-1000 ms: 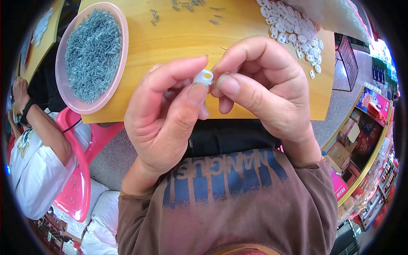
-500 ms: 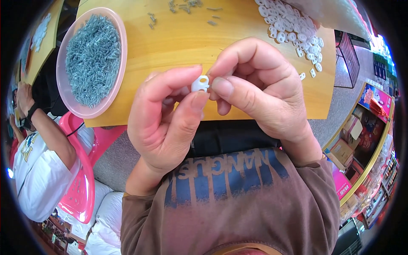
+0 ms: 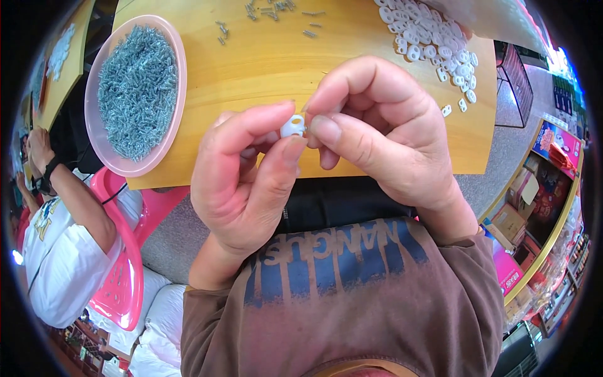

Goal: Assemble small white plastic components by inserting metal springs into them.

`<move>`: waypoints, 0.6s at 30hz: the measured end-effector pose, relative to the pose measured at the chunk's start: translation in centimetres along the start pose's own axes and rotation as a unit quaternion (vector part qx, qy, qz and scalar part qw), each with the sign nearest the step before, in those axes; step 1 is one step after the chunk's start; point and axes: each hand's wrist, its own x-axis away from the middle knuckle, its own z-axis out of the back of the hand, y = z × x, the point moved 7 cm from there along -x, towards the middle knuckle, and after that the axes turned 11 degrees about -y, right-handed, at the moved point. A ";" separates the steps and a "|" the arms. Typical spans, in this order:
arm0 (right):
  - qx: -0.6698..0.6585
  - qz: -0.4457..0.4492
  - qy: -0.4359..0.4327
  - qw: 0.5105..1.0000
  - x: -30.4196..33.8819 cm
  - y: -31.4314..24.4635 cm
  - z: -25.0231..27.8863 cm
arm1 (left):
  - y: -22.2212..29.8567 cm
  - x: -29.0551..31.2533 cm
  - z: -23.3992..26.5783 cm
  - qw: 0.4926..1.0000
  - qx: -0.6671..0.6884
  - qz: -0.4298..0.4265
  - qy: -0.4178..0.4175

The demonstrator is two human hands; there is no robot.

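Observation:
Over the table's near edge, my left hand pinches a small white plastic piece between thumb and forefinger. This piece has a rounded end with an oval hole, like a cord lock part. My right hand is right beside it, thumb and forefinger pressed together at the piece's right side. Whatever those right fingertips grip is mostly covered; only a tiny bit shows between the hands. At the left, a pink oval basin is heaped with small metal springs.
Many similar white plastic pieces lie spread at the wooden table's far right, beside a translucent bag. Loose springs lie at the far edge. A co-worker sits left on a pink chair. Shelves with boxes stand right.
The white piece has turned slightly and shifted a little left in my left fingers. My right hand's pinch stays beside it, almost unmoved.

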 end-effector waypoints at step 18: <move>0.034 -0.016 -0.017 0.999 0.1 -0.1 -0.8 | 0.2 -0.4 0.2 0.997 0.012 -0.036 -0.062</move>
